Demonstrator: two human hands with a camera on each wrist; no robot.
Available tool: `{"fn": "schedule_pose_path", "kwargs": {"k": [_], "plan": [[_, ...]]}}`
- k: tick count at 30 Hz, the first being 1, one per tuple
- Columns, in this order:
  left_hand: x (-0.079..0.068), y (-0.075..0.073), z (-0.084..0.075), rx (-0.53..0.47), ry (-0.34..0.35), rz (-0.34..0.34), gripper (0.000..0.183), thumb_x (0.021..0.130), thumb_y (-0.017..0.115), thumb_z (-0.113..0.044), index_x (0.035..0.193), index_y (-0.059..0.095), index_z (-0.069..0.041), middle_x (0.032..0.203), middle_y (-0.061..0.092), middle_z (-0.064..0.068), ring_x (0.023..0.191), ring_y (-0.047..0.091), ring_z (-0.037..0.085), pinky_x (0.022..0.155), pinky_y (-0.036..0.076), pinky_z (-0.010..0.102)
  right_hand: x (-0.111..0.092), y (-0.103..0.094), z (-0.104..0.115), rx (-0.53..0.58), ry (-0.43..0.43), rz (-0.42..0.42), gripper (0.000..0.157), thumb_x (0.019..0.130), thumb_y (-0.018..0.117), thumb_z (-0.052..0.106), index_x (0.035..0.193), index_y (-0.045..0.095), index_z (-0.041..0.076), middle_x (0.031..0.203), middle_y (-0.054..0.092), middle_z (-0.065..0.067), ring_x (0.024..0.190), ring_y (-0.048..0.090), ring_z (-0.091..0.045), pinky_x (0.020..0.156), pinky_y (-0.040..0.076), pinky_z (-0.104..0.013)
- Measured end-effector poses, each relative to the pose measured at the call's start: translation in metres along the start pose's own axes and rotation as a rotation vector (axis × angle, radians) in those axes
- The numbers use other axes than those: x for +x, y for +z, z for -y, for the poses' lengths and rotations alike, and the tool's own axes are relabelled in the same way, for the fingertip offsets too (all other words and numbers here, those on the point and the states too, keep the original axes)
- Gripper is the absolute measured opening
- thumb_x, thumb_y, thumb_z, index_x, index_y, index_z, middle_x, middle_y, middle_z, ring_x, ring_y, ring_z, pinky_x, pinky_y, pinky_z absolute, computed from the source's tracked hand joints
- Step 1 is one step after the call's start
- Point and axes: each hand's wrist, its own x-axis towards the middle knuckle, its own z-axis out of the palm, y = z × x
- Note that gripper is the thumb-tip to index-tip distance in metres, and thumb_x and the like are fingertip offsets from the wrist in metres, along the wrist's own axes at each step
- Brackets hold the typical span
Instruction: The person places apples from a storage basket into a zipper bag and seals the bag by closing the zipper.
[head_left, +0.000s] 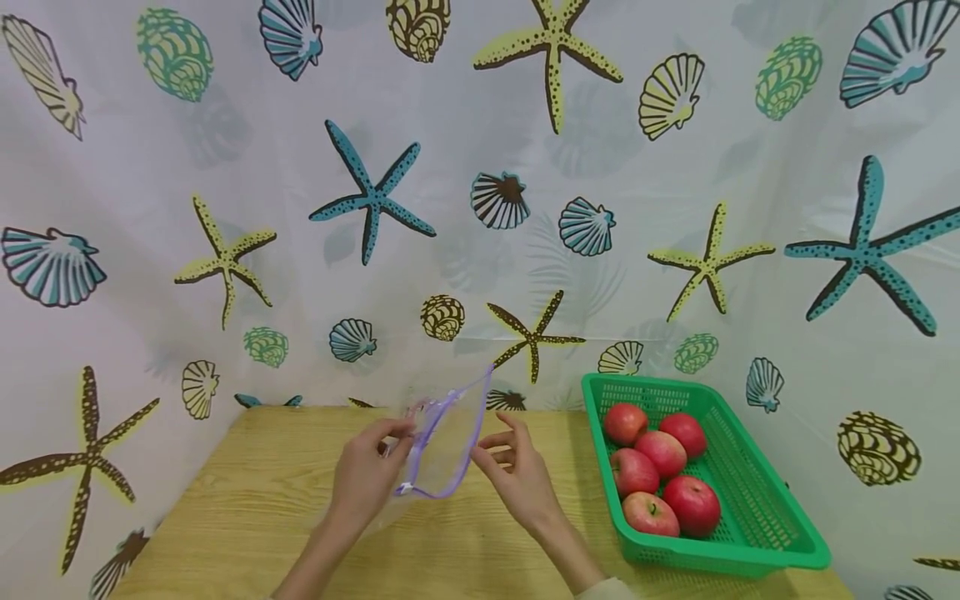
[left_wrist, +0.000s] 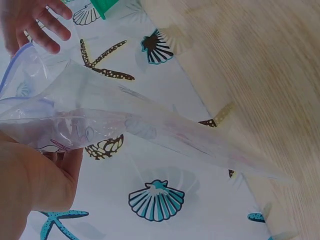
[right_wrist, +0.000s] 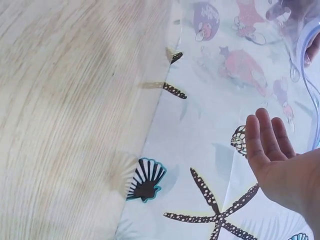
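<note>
A clear plastic zipper bag [head_left: 450,450] with a purple rim hangs over the table, its mouth spread wide. A white slider [head_left: 406,488] sits at the lower corner of that rim. My left hand [head_left: 372,467] pinches the near side of the bag by the mouth. In the left wrist view the bag's clear body [left_wrist: 150,130] trails down toward the wood. Printed pink and purple figures [right_wrist: 245,70] show on it in the right wrist view. My right hand [head_left: 517,471] is beside the opposite rim, thumb tip right at the edge, its other fingers [right_wrist: 270,137] extended and loosely bent.
On the right of the wooden table [head_left: 285,500] stands a green plastic basket [head_left: 757,467]. Several red apples [head_left: 663,454] lie in its left part. A white sheet [head_left: 450,275] printed with starfish and shells rises behind the table and at both sides.
</note>
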Motion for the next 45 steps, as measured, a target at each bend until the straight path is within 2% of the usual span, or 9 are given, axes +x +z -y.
{"fn": "schedule_pose_path", "kwargs": {"k": [4,8,18,23,26,29,34,40,45], "plan": [[-0.008,0.006,-0.011,-0.001,0.055,0.002,0.015,0.082,0.072,-0.014,0.095,0.072,-0.021,0.084,0.067,-0.011,0.064,0.05,0.007,0.053,0.042,0.019,-0.001,0.007,0.005,0.082,0.036,0.041,0.072,0.091,0.062,0.025,0.147,0.019,0.01,0.102,0.062,-0.014,0.085,0.065,-0.028,0.069,0.054,-0.031],[-0.015,0.011,-0.02,-0.002,0.12,0.013,0.017,0.081,0.073,-0.012,0.095,0.072,-0.022,0.086,0.068,-0.012,0.065,0.052,0.004,0.053,0.044,0.018,0.001,0.015,-0.002,0.155,0.016,0.048,0.072,0.093,0.058,0.012,0.148,0.012,0.009,0.089,0.062,-0.022,0.072,0.065,-0.029,0.065,0.056,-0.035],[-0.014,0.002,-0.021,-0.01,0.136,-0.085,0.017,0.08,0.074,-0.011,0.092,0.072,-0.023,0.087,0.069,-0.014,0.068,0.054,0.005,0.054,0.044,0.019,0.002,0.023,-0.023,0.011,-0.01,-0.033,0.062,0.088,0.059,0.006,0.14,0.03,0.019,0.068,0.051,0.0,0.053,0.05,-0.007,0.05,0.05,-0.026],[-0.009,-0.009,-0.018,0.005,0.185,-0.165,0.014,0.081,0.072,-0.011,0.092,0.072,-0.02,0.087,0.069,-0.01,0.067,0.054,0.006,0.049,0.041,0.018,-0.001,0.023,-0.023,-0.027,0.02,0.004,0.062,0.083,0.057,0.003,0.138,0.031,0.013,0.062,0.044,0.004,0.045,0.04,-0.004,0.046,0.05,-0.025],[-0.003,-0.021,-0.019,-0.049,0.21,-0.242,0.01,0.085,0.069,-0.009,0.092,0.071,-0.016,0.087,0.067,-0.006,0.068,0.053,0.006,0.048,0.041,0.016,-0.004,0.023,-0.026,-0.11,0.053,0.038,0.059,0.083,0.054,0.003,0.137,0.031,0.007,0.06,0.046,0.004,0.042,0.046,-0.007,0.041,0.046,-0.022],[0.0,-0.033,-0.022,-0.116,0.201,-0.265,0.009,0.087,0.066,-0.009,0.092,0.07,-0.015,0.087,0.062,-0.006,0.07,0.052,0.008,0.048,0.042,0.014,-0.006,0.022,-0.029,-0.184,0.087,0.057,0.053,0.082,0.053,0.005,0.133,0.036,0.004,0.062,0.051,0.003,0.043,0.056,-0.013,0.038,0.043,-0.022],[-0.002,-0.037,-0.022,-0.14,0.141,-0.194,0.012,0.086,0.067,-0.009,0.094,0.071,-0.018,0.089,0.061,-0.009,0.07,0.053,0.009,0.049,0.046,0.018,-0.008,0.021,-0.032,-0.203,0.102,0.081,0.05,0.082,0.055,0.008,0.13,0.04,0.005,0.065,0.056,0.0,0.045,0.059,-0.017,0.039,0.045,-0.024],[-0.004,-0.035,-0.016,-0.142,0.103,-0.175,0.019,0.083,0.069,-0.004,0.096,0.071,-0.018,0.09,0.063,-0.009,0.068,0.054,0.011,0.048,0.047,0.02,-0.01,0.019,-0.036,-0.106,0.096,0.144,0.049,0.091,0.058,0.022,0.133,0.037,0.009,0.068,0.06,-0.004,0.049,0.061,-0.021,0.04,0.048,-0.027],[-0.004,-0.035,-0.012,-0.171,0.036,-0.133,0.017,0.084,0.069,-0.006,0.096,0.07,-0.018,0.091,0.063,-0.009,0.066,0.055,0.011,0.043,0.048,0.024,-0.009,0.013,-0.041,-0.064,0.069,0.175,0.058,0.093,0.058,0.028,0.141,0.029,0.013,0.078,0.058,-0.007,0.06,0.063,-0.022,0.05,0.054,-0.035]]}}
